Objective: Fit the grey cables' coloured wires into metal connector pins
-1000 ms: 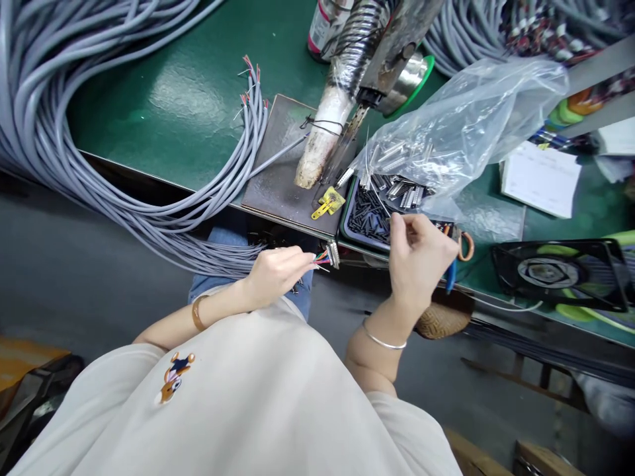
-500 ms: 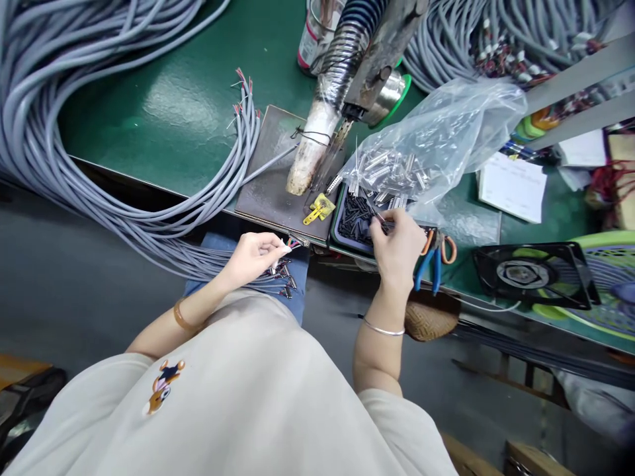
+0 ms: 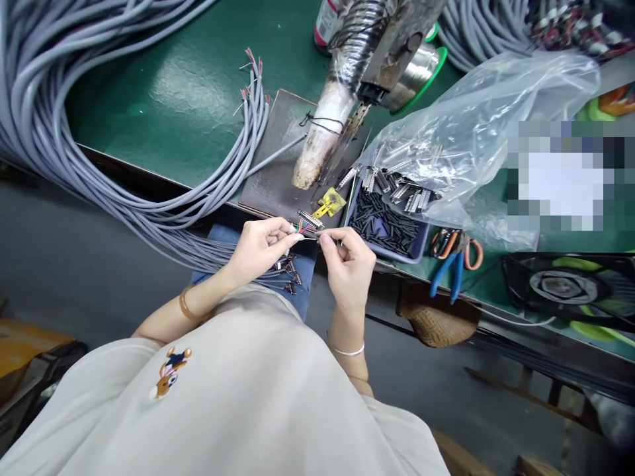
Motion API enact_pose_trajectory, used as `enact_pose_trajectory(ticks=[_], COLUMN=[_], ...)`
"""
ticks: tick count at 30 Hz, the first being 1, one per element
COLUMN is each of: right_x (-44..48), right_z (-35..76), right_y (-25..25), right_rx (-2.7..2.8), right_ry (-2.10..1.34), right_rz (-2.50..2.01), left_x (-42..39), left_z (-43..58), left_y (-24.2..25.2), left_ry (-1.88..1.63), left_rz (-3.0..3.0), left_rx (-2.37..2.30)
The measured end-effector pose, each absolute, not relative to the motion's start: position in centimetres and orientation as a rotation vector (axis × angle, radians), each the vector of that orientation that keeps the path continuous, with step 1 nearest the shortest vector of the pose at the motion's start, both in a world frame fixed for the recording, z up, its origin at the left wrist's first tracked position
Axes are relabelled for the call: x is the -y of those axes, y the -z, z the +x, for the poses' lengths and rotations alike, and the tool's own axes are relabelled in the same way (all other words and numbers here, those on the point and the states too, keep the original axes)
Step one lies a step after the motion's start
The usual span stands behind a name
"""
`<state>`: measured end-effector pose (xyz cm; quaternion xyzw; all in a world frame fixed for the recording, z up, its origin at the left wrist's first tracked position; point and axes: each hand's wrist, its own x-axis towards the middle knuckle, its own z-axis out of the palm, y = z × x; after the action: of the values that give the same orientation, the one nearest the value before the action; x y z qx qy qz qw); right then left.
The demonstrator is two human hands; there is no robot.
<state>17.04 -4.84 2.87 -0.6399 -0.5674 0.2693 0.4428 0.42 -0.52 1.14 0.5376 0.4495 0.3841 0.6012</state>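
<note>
Close together at the table edge are both my hands. My left hand (image 3: 258, 252) is closed, its fingertips pinching the coloured wires (image 3: 301, 227) of a cable. A metal multi-pin connector (image 3: 310, 219) sits at the ends of those wires. My right hand (image 3: 348, 266) is pinched shut right beside the wires, and what lies between its fingertips is too small to make out. Right of it stands a blue tray (image 3: 423, 243) with short black sleeves (image 3: 380, 221) and loose metal connectors (image 3: 414, 197). Below my left hand, finished-looking cable ends with connectors (image 3: 292, 266) rest on my lap.
A soldering iron stand (image 3: 391, 73) with a wrapped hose (image 3: 322, 132) overhangs a brown board (image 3: 278, 158). Grey cables (image 3: 163, 218) sweep in from the left. A clear plastic bag (image 3: 516, 112), a solder spool (image 3: 414, 76), blue-handled pliers (image 3: 451, 268) and a black fan (image 3: 565, 287) lie rightward.
My right hand has moved left from the tray of black sleeves to the wires at my left hand. My left hand still holds the wires. The view has shifted slightly.
</note>
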Motion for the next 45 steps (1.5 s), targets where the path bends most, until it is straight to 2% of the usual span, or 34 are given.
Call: enact_pose_trajectory(ticks=[8,16,20,23,26,32,41,45], right_x=[5.2,5.1,5.1,4.9,4.6,4.5,4.5,5.0], right_z=[17.3,16.8,17.5,18.0,18.1,17.5,17.2,17.3], right_y=[-3.2,-2.4,-2.8,-3.2,-3.2,-2.8,-2.6,-2.3], right_rx=[1.488,1.746,1.499,1.409,1.456,1.457,1.564,1.3], right_ry=[-0.663,-0.514,-0.408,-0.553,-0.732,-0.75,-0.398,-0.21], right_rz=[-1.59,-1.625,-1.681,-1.714,-1.669,-1.66,-1.595,-1.533], left_x=[0.6,1.0,1.2,1.6,2.1,2.8,1.3,0.3], left_z=[0.3,-0.1,-0.4,-0.5,-0.3,-0.3,0.7,0.7], left_y=[-0.9,-1.2,-1.4,-1.5,-1.2,-0.4,-1.5,-1.0], left_ry=[-0.886,-0.81,-0.816,-0.789,-0.923,-1.082,-0.984,-0.934], left_rz=[1.305,1.565,1.738,1.837,1.908,2.098,1.555,1.269], left_rx=[-1.057,-0.95,-0.973,-0.956,-0.922,-0.899,-0.983,-1.038])
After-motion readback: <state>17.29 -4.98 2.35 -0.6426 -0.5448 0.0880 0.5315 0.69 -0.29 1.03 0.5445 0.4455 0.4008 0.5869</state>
